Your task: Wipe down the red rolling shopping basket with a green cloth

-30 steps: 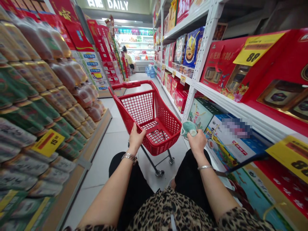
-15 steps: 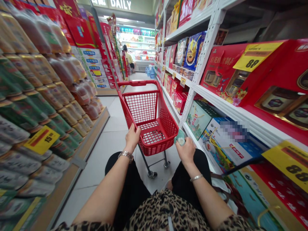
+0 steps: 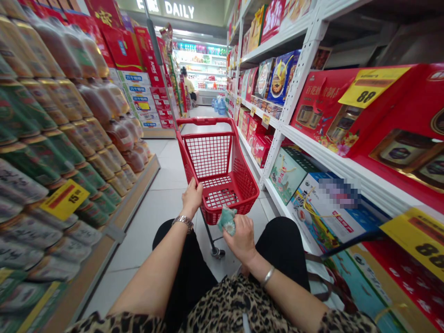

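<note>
The shopping cart [image 3: 241, 187] is moulded red plastic with a slight sheen, its walls a moulded grid, on a thin dark metal leg [image 3: 208, 236]. The small teal piece [image 3: 227, 221] looks soft and fuzzy, perhaps cloth. The wristwatch [image 3: 183, 222] is linked, polished metal, and the bangle [image 3: 267, 276] is smooth silvery metal. The leopard-print top [image 3: 229, 307] and black trousers [image 3: 284, 243] are matt cloth. The floor tiles [image 3: 152, 217] are smooth and lightly glossy. The shelf upright [image 3: 294, 101] is white-painted perforated metal. The gift boxes [image 3: 322, 101] are glossy printed card, the price tag [image 3: 369, 87] is yellow paper, and the drink packs [image 3: 52, 55] wear shiny plastic film.
</note>
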`<state>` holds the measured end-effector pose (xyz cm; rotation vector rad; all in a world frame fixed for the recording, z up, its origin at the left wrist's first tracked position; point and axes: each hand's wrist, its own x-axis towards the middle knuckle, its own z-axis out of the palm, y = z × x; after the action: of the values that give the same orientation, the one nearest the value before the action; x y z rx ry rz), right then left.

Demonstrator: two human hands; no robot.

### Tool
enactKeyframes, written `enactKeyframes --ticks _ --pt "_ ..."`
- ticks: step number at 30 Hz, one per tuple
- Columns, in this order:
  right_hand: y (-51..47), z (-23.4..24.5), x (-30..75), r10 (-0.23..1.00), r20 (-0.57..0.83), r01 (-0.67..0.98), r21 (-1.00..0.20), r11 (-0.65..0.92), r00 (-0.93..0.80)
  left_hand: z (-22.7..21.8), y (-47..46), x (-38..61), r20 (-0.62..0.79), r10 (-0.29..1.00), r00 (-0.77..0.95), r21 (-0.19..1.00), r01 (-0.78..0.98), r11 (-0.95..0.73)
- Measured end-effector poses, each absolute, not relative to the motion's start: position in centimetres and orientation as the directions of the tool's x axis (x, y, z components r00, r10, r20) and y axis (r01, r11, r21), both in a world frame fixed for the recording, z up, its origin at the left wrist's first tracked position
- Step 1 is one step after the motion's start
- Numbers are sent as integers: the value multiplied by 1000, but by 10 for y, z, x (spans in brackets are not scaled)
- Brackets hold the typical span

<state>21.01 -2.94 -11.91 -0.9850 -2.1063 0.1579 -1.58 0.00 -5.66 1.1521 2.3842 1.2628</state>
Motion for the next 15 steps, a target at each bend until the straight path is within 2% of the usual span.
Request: enactKeyframes --ticks 6,12,15 --pt "-50 -122 183 571 552 438 -366 821 -608 -57 -3 -18 175 723 -668 770 550 322" --pt "-50 -119 184 541 535 396 -371 840 -648 -52 -10 -20 182 737 -651 773 557 302" --pt "-42 -119 194 571 511 410 -401 819 -642 -50 -12 -22 179 741 -648 789 544 286"
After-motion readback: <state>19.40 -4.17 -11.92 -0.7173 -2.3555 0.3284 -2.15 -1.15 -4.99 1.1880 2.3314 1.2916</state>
